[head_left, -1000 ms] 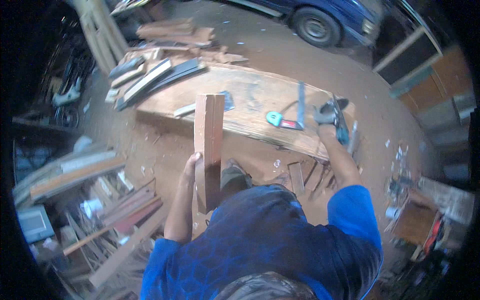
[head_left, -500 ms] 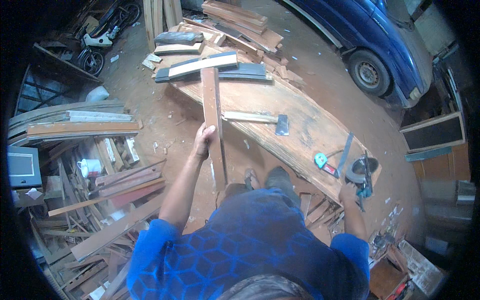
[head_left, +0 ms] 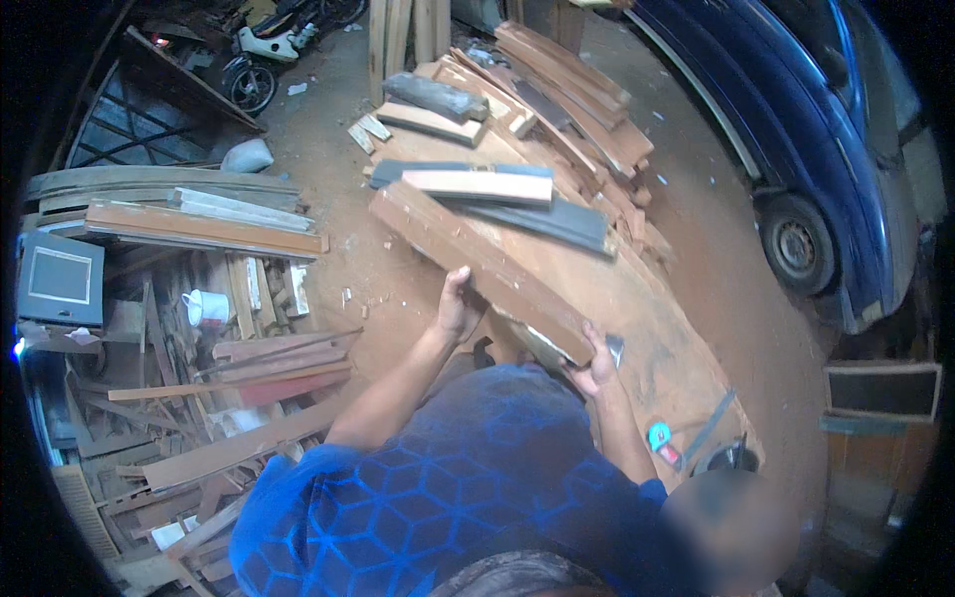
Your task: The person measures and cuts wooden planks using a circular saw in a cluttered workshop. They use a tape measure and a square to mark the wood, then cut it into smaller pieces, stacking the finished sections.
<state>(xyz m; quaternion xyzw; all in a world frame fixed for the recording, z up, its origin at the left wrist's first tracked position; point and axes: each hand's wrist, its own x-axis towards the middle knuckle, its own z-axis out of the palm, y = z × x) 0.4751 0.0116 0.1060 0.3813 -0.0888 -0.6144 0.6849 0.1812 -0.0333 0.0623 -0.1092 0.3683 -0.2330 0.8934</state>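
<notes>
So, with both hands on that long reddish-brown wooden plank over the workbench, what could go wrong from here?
1. The long reddish-brown wooden plank is gripped only near its lower end by the left hand and right hand; its far end might swing into the loose grey and pale boards stacked on the wooden workbench.
2. Scrap wood litters the floor on the person's left, a possible trip hazard.
3. Bare hands on rough timber may catch splinters.

at five o'clock a blurred patch hides the bench (head_left: 686, 348) end, and the car (head_left: 796, 129) is cut off at one o'clock.
</notes>
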